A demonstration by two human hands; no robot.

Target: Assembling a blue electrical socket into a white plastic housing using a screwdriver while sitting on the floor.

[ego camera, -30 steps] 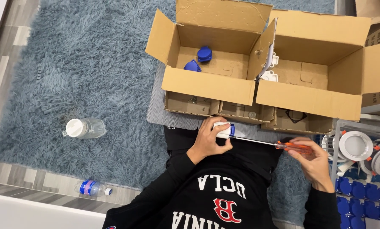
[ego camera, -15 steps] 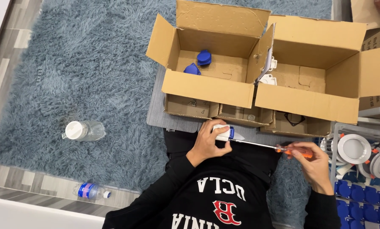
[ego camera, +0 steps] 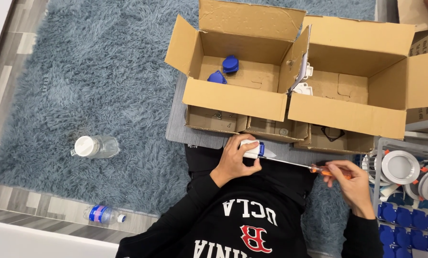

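Your left hand [ego camera: 235, 160] closes around a small white and blue part [ego camera: 252, 149], holding it over your lap just below the two open cardboard boxes [ego camera: 290, 102]. Your right hand [ego camera: 350, 179] pinches the orange handle of a screwdriver [ego camera: 314, 167], its shaft reaching left to the part. A basket [ego camera: 380, 143] of white fittings sits beside your right hand.

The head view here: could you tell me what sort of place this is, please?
Probably a room at home used for bench work on the floor: a shaggy blue-grey rug, open cardboard boxes and a crate of round white light fittings.
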